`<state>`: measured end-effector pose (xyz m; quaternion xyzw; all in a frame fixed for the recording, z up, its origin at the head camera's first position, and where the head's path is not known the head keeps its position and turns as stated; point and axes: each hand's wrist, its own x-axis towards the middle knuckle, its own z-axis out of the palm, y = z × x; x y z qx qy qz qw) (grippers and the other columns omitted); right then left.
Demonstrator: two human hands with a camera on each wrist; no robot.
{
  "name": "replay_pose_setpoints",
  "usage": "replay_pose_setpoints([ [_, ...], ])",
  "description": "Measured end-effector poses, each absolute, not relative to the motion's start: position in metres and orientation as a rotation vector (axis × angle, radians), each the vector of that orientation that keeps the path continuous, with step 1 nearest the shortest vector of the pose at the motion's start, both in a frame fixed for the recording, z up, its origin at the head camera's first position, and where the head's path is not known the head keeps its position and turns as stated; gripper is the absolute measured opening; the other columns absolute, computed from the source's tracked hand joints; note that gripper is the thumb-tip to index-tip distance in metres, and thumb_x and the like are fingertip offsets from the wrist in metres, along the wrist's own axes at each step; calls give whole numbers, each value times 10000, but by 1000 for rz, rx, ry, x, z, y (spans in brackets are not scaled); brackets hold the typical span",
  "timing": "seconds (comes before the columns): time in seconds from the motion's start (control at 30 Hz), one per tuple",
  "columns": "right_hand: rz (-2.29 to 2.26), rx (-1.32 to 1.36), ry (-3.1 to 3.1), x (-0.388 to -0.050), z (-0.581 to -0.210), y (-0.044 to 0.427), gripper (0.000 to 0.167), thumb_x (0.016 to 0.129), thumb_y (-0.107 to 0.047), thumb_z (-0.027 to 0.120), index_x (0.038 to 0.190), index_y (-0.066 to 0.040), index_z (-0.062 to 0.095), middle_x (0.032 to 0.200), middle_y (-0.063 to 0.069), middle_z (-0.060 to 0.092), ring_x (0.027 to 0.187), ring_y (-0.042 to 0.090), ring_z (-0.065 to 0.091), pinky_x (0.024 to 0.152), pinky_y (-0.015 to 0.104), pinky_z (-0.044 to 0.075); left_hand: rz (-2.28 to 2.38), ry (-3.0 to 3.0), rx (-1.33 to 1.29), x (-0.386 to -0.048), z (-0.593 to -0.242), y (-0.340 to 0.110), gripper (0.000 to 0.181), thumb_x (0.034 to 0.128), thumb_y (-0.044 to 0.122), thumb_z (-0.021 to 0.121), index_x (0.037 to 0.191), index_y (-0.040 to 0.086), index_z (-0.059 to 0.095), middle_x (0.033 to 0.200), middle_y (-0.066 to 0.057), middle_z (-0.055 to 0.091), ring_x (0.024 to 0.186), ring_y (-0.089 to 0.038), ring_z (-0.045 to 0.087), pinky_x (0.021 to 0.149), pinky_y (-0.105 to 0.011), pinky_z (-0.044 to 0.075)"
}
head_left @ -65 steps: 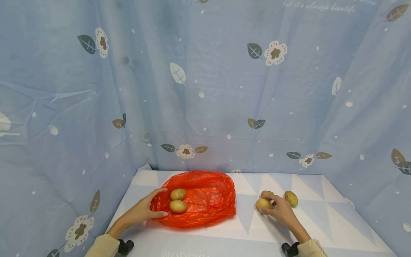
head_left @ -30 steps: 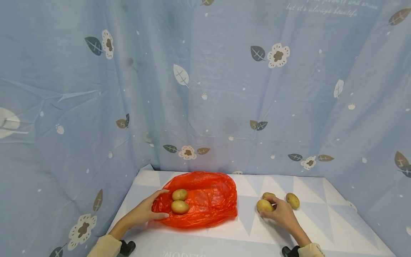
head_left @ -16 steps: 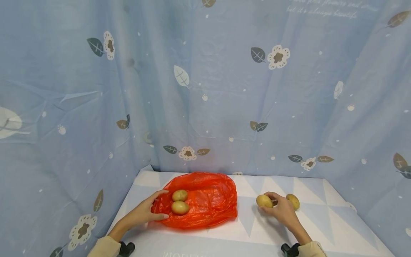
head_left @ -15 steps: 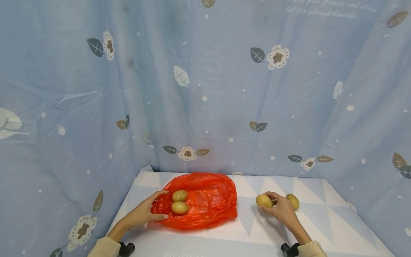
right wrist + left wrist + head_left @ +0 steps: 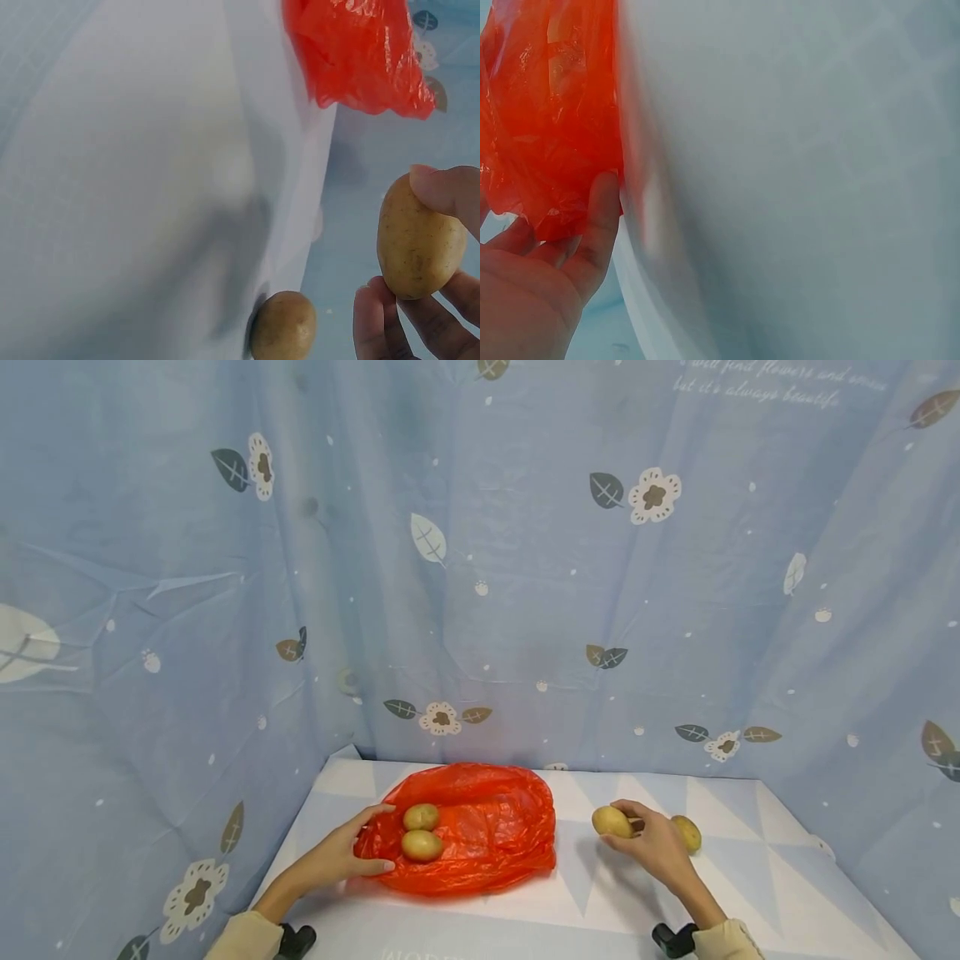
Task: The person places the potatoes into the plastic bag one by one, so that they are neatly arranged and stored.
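Note:
My right hand pinches a yellow potato between thumb and fingers, raised above the table; the right wrist view shows this held potato closely. Another potato lies behind that hand, partly covered by it. On the left, an opened red plastic bag is spread on the table, with two potatoes at its left side. My left hand grips the bag's left end, thumb at the near side and fingers at the far side. The left wrist view has the thumb against the red plastic.
The table has a white and pale blue triangle-patterned cover. Blue curtains with leaf and flower prints enclose its back and sides. In the right wrist view, one potato sits on the table below the held one.
My right hand has lifted the potato off the table and shifted it slightly left. The potato once visible behind it is now hidden in the head view. The left hand stays on the bag.

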<state>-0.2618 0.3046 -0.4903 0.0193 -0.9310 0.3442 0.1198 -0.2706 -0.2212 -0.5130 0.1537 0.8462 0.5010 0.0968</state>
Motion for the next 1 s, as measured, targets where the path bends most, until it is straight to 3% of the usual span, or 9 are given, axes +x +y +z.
replay_pose_setpoints([
  [0.23, 1012, 68, -2705, -266, -487, 296, 603, 749, -305, 937, 1263, -97, 700, 1183, 130, 723, 914, 225, 706, 762, 369, 576, 1483, 2514, 438, -271, -513, -222, 870, 809, 285, 895, 1536, 214, 422, 1596, -171, 382, 1441, -448, 356, 1117, -701, 328],
  [0.57, 1020, 157, -2675, -270, -478, 287, 590, 744, -356, 939, 1249, -155, 708, 1152, 53, 732, 909, 191, 704, 720, 314, 565, 1491, 2505, 485, -275, -515, -224, 860, 816, 274, 889, 1534, 202, 422, 1594, -172, 382, 1438, -446, 360, 1120, -701, 323],
  [1.0, 1083, 256, -2643, -280, -464, 266, 562, 758, -320, 935, 1242, -152, 705, 1110, 54, 728, 868, 174, 675, 670, 265, 563, 1471, 2513, 470, -274, -515, -224, 868, 818, 295, 888, 1541, 205, 417, 1596, -174, 379, 1435, -451, 363, 1103, -705, 344],
])
